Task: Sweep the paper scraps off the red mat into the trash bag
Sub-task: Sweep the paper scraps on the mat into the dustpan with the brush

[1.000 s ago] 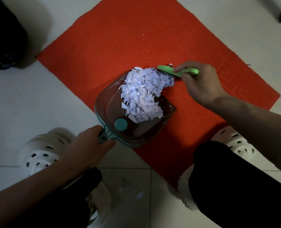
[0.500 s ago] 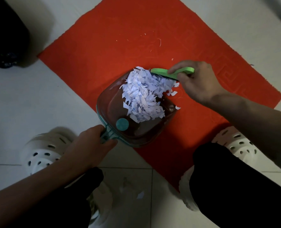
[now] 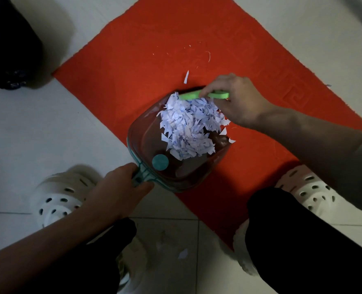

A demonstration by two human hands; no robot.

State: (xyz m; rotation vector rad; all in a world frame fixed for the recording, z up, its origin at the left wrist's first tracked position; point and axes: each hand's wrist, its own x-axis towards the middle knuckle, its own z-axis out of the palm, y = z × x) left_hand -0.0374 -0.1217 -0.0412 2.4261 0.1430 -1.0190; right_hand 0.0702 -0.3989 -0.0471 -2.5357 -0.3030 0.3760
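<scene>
Mostly, paper scraps (image 3: 188, 130) are lying in the dustpan (image 3: 146, 143), left hand (image 3: 116, 187) gripping its handle, right hand (image 3: 239, 102) gripping the brush (image 3: 189, 95); a few strays (image 3: 186, 77) on the red mat (image 3: 133, 71) and the bagging are remaining.

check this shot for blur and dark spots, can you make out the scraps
Head view: dim overall; the black trash bag at top left is nearly featureless; the white clog beside the left hand is smeared by blur; the paper scraps in the dustpan are crisp, pale against the red mat.
</scene>
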